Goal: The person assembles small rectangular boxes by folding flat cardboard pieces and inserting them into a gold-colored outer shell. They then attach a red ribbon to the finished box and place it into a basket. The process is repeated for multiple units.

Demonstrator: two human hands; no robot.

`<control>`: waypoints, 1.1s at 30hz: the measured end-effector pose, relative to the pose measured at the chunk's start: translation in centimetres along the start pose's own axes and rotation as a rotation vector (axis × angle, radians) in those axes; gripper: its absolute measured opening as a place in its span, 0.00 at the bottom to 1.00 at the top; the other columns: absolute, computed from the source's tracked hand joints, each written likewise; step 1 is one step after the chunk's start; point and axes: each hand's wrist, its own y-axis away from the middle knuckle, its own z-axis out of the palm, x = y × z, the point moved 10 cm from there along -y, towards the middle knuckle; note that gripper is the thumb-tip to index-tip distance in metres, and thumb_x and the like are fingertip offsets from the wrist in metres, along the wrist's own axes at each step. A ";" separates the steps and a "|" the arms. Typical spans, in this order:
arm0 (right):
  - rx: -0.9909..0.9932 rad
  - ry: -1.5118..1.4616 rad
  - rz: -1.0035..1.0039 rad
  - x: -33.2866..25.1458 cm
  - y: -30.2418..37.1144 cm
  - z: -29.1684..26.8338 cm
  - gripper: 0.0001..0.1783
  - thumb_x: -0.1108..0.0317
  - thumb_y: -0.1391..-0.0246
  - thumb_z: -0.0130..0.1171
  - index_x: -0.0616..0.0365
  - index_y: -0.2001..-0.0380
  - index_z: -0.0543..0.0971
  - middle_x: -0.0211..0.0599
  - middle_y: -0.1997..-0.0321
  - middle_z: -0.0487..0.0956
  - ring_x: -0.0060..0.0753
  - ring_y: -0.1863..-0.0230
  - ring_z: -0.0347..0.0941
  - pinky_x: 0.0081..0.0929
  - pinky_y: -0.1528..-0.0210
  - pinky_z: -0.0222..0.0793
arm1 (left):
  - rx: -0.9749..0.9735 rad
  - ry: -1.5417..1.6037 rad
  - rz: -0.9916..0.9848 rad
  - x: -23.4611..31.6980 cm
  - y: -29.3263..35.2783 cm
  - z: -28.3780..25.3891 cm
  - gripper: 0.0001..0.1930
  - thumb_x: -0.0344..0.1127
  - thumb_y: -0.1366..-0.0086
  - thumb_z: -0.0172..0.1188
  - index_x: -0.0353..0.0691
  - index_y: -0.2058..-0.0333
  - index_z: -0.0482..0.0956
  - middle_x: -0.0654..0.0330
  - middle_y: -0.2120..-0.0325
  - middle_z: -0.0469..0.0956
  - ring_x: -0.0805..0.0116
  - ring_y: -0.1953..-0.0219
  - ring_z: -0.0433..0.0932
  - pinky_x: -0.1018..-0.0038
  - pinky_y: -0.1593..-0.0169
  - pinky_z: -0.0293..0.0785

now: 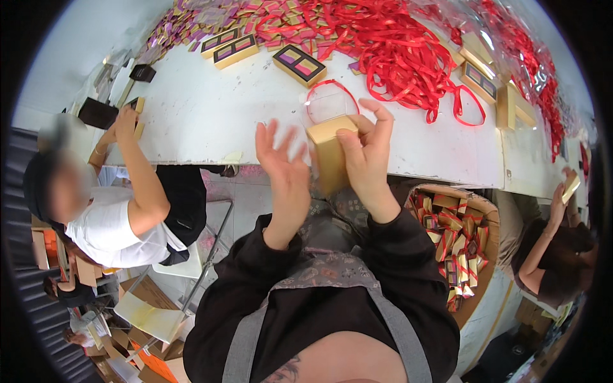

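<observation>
My right hand grips a small gold box at the table's front edge, thumb on its near face. My left hand is open beside the box's left side, fingers spread and slightly blurred, apart from it as far as I can see. Just beyond the box, a red ribbon loop lies on the white table, around what looks like a clear plastic piece. Farther back sits a gold box with a black divided insert showing purple, pink and gold pieces.
A heap of red ribbons covers the back right; small coloured pieces are piled at the back left. Below the table at right, a large carton holds several ribboned gold boxes. A co-worker sits at left, another person at right.
</observation>
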 end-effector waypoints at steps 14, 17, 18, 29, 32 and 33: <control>-0.042 -0.238 0.265 3.9 3.2 -0.7 0.08 0.72 0.47 0.59 0.62 0.64 0.74 0.32 0.60 0.75 0.20 0.60 0.71 0.20 0.56 0.67 | -0.312 0.077 -0.458 -3.6 1.2 2.0 0.22 0.32 0.38 0.58 0.39 0.49 0.60 0.60 0.59 0.68 0.76 0.56 0.67 0.77 0.54 0.66; -0.177 -0.235 0.457 4.7 2.8 0.1 0.09 0.73 0.46 0.59 0.65 0.63 0.76 0.30 0.65 0.78 0.17 0.65 0.72 0.17 0.61 0.69 | -0.336 -0.274 -0.208 -2.8 0.8 1.1 0.22 0.31 0.39 0.58 0.39 0.49 0.60 0.59 0.58 0.67 0.74 0.59 0.68 0.76 0.56 0.68; -0.211 -0.241 0.485 4.6 2.7 0.4 0.09 0.73 0.47 0.59 0.65 0.63 0.76 0.31 0.64 0.78 0.18 0.65 0.72 0.17 0.61 0.69 | -0.369 -0.401 -0.075 -1.9 0.5 1.2 0.22 0.30 0.39 0.58 0.39 0.49 0.60 0.58 0.57 0.66 0.73 0.60 0.68 0.76 0.56 0.68; -0.458 -0.060 0.424 1.3 3.6 0.7 0.16 0.79 0.47 0.55 0.65 0.53 0.77 0.42 0.43 0.71 0.31 0.44 0.66 0.28 0.43 0.62 | -0.317 -0.196 -0.177 -2.4 0.7 0.7 0.23 0.27 0.42 0.60 0.39 0.49 0.61 0.54 0.50 0.62 0.66 0.54 0.69 0.72 0.51 0.68; -0.490 0.004 0.326 0.0 4.1 -0.6 0.17 0.80 0.47 0.53 0.60 0.52 0.77 0.45 0.40 0.68 0.35 0.40 0.64 0.29 0.41 0.60 | -0.415 -0.380 -0.008 -1.2 1.0 2.0 0.26 0.30 0.45 0.63 0.40 0.49 0.62 0.50 0.46 0.59 0.61 0.48 0.65 0.68 0.48 0.66; -0.494 -0.003 0.288 -0.9 3.8 -1.3 0.17 0.80 0.48 0.53 0.60 0.54 0.78 0.46 0.41 0.70 0.36 0.41 0.66 0.30 0.42 0.61 | -0.412 -0.446 0.107 -0.4 0.4 3.0 0.28 0.31 0.45 0.64 0.40 0.48 0.61 0.49 0.45 0.58 0.59 0.46 0.63 0.66 0.47 0.66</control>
